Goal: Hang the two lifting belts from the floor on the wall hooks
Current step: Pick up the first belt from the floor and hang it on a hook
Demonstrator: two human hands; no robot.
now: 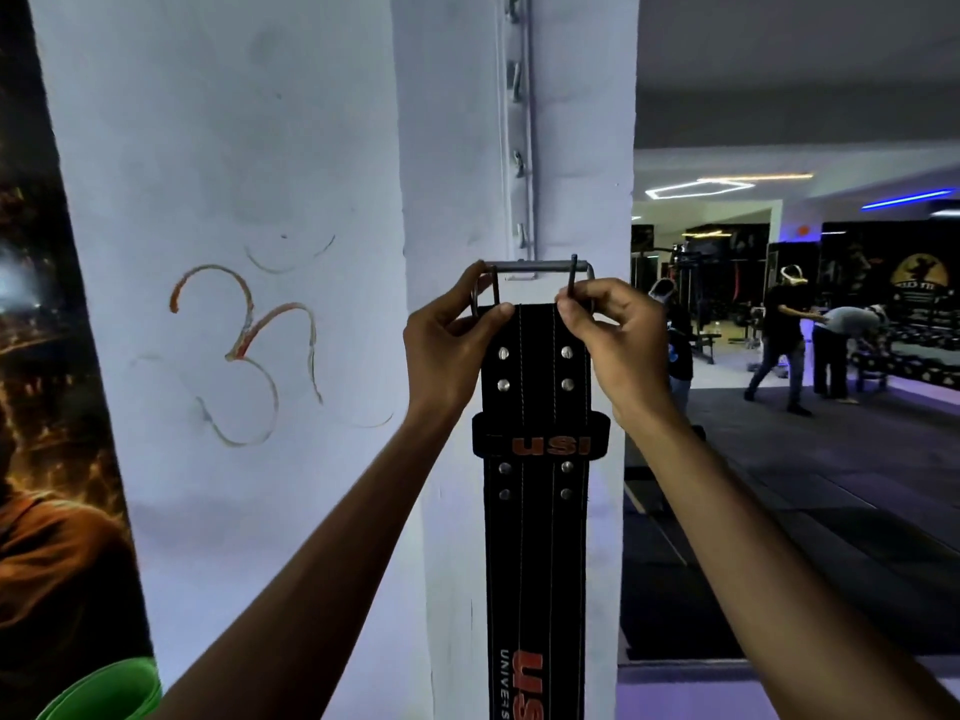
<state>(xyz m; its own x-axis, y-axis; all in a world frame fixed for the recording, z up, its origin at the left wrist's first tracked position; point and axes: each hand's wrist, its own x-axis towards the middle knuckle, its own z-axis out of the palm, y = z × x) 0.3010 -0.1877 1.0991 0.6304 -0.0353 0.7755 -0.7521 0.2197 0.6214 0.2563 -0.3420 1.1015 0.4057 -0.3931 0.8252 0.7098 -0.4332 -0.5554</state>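
Note:
A black lifting belt (535,511) with silver rivets and orange "USI" lettering hangs straight down against the white pillar. Its metal buckle (537,266) is at the top, level with a small wall hook (521,276) below a row of cable clips. My left hand (447,350) pinches the belt's top left corner and the buckle's left side. My right hand (608,340) pinches the top right corner and a buckle prong. Whether the buckle rests on the hook I cannot tell. Only one belt is in view.
A white wall (234,200) with a faint drawn symbol is to the left, beside a dark poster (47,459). A green band (104,691) shows at the lower left. To the right the gym floor opens, with people (784,340) and benches far back.

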